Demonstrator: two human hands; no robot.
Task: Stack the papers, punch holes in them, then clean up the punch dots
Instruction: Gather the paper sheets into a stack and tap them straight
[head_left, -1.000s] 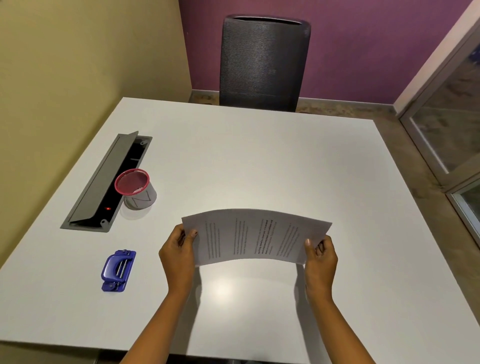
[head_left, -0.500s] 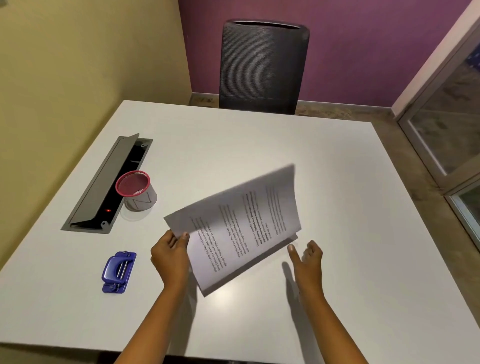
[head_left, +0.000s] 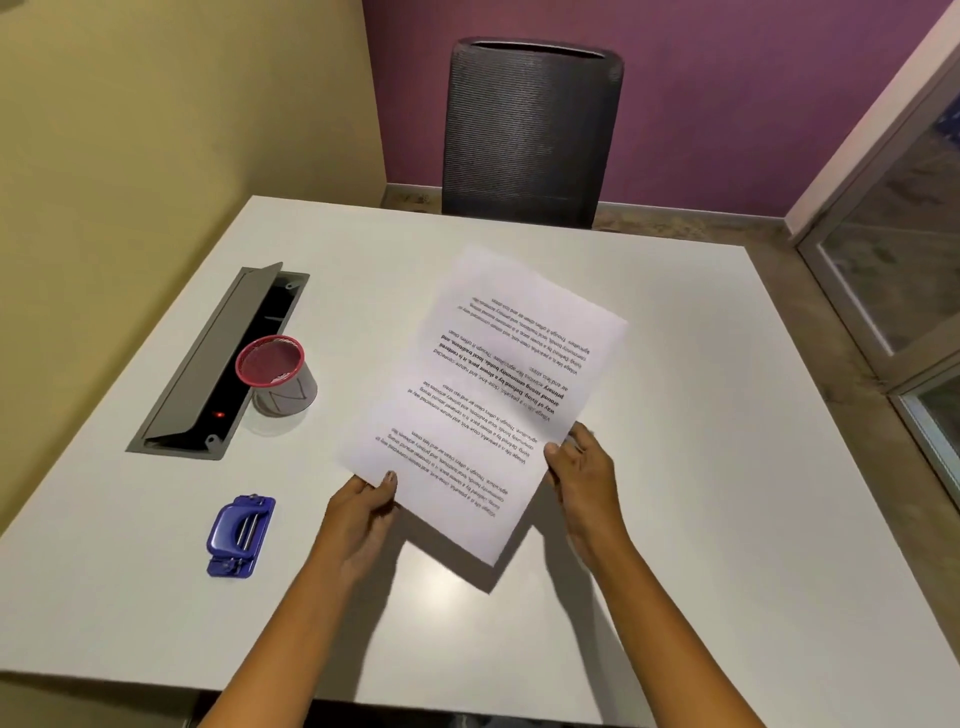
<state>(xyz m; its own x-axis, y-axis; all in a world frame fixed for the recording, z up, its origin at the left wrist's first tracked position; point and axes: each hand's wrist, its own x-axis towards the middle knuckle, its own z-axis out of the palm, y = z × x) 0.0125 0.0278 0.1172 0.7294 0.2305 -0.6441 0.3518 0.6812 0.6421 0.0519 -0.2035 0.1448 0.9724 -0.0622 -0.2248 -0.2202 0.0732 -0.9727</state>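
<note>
A stack of printed white papers (head_left: 488, 395) is held tilted above the white table (head_left: 727, 519), its text upside down to me. My left hand (head_left: 363, 512) pinches the stack's near left corner with the thumb on top. My right hand (head_left: 584, 475) grips the right edge lower down. A blue hole punch (head_left: 240, 535) lies flat on the table to the left of my left hand, apart from it. No punch dots are visible.
A red-rimmed mesh cup (head_left: 278, 374) stands beside an open grey cable tray (head_left: 218, 364) sunk into the table's left side. A dark mesh chair (head_left: 530, 135) stands at the far edge. A glass door (head_left: 893, 260) is on the right.
The papers swung from a wide, bowed hold to a lengthwise tilt. My right hand let go half a second ago and has now taken hold of the right edge again.
</note>
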